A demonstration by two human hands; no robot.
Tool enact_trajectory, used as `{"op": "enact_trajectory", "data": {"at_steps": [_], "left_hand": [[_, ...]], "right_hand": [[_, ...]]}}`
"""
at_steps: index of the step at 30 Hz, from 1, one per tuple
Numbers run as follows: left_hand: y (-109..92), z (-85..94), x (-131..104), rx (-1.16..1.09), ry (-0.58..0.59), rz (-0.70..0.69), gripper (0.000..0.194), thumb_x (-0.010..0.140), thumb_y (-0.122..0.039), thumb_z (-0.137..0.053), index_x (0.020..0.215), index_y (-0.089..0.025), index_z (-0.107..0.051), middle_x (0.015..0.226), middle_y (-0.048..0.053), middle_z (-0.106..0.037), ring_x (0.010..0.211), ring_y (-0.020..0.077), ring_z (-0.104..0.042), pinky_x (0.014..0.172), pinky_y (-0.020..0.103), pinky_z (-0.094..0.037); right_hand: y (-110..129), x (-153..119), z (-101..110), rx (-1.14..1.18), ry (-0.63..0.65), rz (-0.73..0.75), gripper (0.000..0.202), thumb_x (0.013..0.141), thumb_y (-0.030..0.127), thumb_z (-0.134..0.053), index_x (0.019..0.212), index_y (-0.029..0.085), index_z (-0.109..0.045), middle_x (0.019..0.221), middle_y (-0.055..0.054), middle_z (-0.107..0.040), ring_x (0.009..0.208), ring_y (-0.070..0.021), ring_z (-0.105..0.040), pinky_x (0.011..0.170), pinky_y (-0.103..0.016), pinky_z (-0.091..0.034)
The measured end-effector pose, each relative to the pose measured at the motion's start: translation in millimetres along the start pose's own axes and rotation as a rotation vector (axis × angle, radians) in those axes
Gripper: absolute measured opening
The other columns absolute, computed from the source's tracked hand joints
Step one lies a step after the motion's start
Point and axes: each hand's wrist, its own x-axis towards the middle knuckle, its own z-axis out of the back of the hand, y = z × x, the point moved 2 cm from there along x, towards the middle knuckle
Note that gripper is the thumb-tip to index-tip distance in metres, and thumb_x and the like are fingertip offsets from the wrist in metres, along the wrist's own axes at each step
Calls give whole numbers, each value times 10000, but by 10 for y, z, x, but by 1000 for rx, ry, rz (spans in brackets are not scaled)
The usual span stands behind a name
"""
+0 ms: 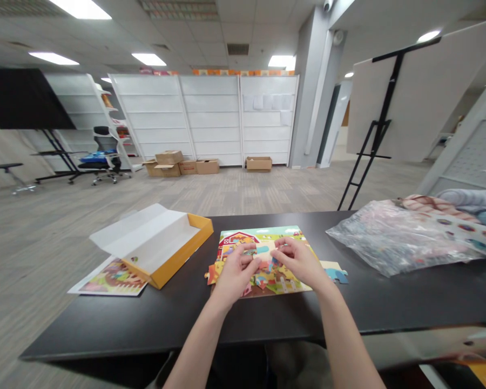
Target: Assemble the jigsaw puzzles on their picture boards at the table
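Note:
Both of my hands are over a colourful farm picture board (299, 236) that lies flat on the black table. Between them is a pale jigsaw puzzle piece (263, 248) with a blue patch. My left hand (238, 270) is closed in a pinch at the piece's left side. On its right side, my right hand (297, 260) pinches it too. Loose puzzle pieces lie on the board below my fingers; some overlap and are partly hidden. An orange piece (211, 274) pokes out at the board's left edge, and a cream and blue piece (335, 272) lies at its right.
An open yellow box (182, 258) with a white inside stands at the left, over a printed picture sheet (109, 281). A clear plastic bag (400, 237) lies on the table (146, 324) at the right. Cardboard boxes (186, 166) and white shelves stand far behind.

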Motion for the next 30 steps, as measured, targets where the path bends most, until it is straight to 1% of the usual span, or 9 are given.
{"op": "enact_trajectory", "data": {"at_steps": [6,9,12,14,16,19,21,24,30], "left_hand": [[-9,-107,-5,-13,113,-60,667,756,-296,-803,1317,-214,-454,1067,88,-719,891,204,-737,801,314,-581],[-3,-130,-21,4,138,-48,657,735,-273,-818,1300,-222,-487,1149,103,-691,903,204,-730,786,303,-582],[-3,-101,-32,21,116,-28,635,721,-270,-826,1271,-222,-511,1109,93,-700,883,200,-725,767,299,-584],[-21,-66,-39,39,86,-31,622,729,-279,-820,1267,-228,-512,1080,85,-704,839,185,-717,712,275,-580],[-47,-34,-49,55,58,-41,592,748,-296,-804,1265,-232,-523,1043,74,-704,796,171,-703,648,246,-564],[-82,-3,-66,41,29,-45,573,756,-311,-793,1267,-231,-547,955,52,-700,770,165,-684,606,225,-544],[-97,8,-78,29,25,-38,592,759,-308,-787,1294,-236,-543,904,39,-693,755,158,-673,597,216,-533],[-111,20,-89,23,43,-19,632,757,-304,-782,1334,-247,-530,834,19,-675,705,151,-660,570,212,-519],[-91,27,-83,-14,53,-3,734,758,-315,-768,1405,-264,-427,778,-12,-645,604,125,-628,526,209,-489]], "right_hand": [[-9,-19,10,19,2,12,210,861,405,-618,877,202,-567,588,32,-603,560,-144,-582,550,-246,-431],[-4,-48,75,18,48,11,212,858,409,-620,890,200,-605,614,16,-637,582,-159,-613,570,-259,-462],[-100,-161,387,-74,-19,-25,237,837,425,-624,891,198,-669,780,-47,-726,695,-201,-674,644,-300,-507],[-261,-286,721,-321,-238,-93,246,799,409,-653,917,200,-706,904,-84,-748,782,-234,-691,726,-337,-521],[-472,-418,1013,-586,-341,-203,309,749,387,-692,994,202,-733,1028,-113,-738,877,-278,-688,795,-378,-517],[-746,-550,1234,-739,-257,-302,461,656,369,-769,1076,181,-745,1158,-153,-695,1025,-322,-666,913,-396,-496],[-830,-584,1255,-765,-188,-333,489,624,360,-792,1078,182,-752,1213,-161,-671,1087,-330,-648,974,-397,-470],[-827,-582,1223,-798,-173,-354,434,612,357,-794,1017,204,-757,1173,-145,-680,1080,-331,-643,980,-410,-459],[-840,-551,1226,-786,-214,-345,349,584,381,-787,876,200,-725,884,-91,-714,806,-275,-670,725,-352,-505]]}}
